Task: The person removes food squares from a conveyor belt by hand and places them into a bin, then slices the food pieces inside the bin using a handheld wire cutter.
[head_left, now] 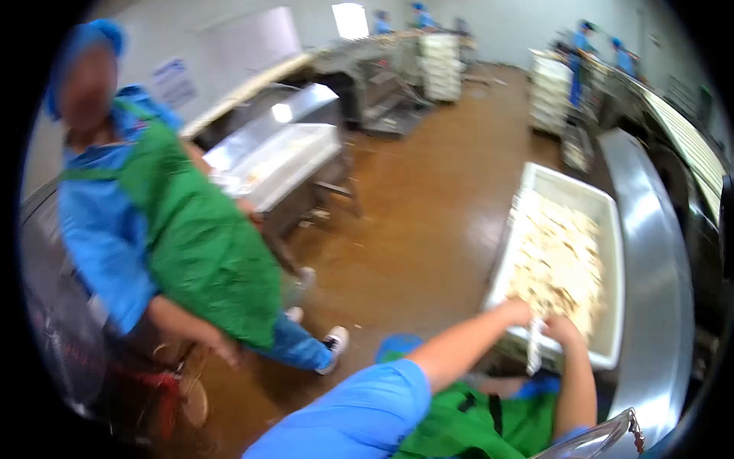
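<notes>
A large white tub (616, 252) is in front of me, filled with pale, cream-coloured pieces (554, 264). At its near rim, my left hand (517, 312) reaches in from the left with its fingers closed. My right hand (563, 330) is close beside it, also closed. Between the two hands a narrow white strip (534, 348) hangs down over the tub's near wall; both hands seem to grip its upper end. Blur hides the fingertips and what the strip is made of.
A co-worker in a green apron (202, 237) stands to my left, by a white trough (287, 168) on a metal stand. A steel counter (650, 252) runs along the tub's right side. Stacked white crates (550, 96) and other people are farther back. The brown floor (417, 199) looks wet.
</notes>
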A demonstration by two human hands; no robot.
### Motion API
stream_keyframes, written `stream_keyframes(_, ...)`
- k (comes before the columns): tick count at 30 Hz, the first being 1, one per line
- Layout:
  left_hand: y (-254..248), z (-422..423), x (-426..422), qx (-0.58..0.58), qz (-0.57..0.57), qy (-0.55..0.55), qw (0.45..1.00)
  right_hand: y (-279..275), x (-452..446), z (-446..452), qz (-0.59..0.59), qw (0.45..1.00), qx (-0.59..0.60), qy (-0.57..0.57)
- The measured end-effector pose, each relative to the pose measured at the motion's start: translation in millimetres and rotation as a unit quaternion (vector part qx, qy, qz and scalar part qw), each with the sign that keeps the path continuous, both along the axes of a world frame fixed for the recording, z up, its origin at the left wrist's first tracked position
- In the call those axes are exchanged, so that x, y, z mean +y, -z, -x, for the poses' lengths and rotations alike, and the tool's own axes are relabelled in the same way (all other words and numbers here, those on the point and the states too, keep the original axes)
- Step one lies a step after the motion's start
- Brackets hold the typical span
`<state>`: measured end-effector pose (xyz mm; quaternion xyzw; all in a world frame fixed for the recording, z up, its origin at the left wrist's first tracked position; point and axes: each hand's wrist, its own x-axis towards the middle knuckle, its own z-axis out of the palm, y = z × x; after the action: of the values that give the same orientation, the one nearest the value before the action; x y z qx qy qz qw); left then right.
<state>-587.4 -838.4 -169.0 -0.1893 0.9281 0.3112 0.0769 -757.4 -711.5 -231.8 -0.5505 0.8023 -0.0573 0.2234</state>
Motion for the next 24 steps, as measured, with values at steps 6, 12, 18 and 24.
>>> stream_keyframes(6, 24.4, 11.1, -5.7, -0.076, -0.02, 0.028, 0.996, -51.6, 12.4, -34.4, 0.002, 0.997, -0.052, 0.064)
stream_keyframes(12, 46.2, 20.5, -13.4, -0.083, -0.005, 0.045, 0.996, -54.3, 11.6, -31.7, 0.006, 0.999, -0.032, 0.035)
stream_keyframes(18, 21.2, 6.1, -9.6, -0.071, 0.0, 0.032, 0.997, -41.8, 4.8, -30.2, 0.0, 0.999, 0.002, 0.047)
stream_keyframes(24, 10.5, 0.6, -4.8, -0.022, 0.001, 0.026, 0.999, -58.7, 10.5, -40.4, 0.004, 0.999, -0.002, 0.054)
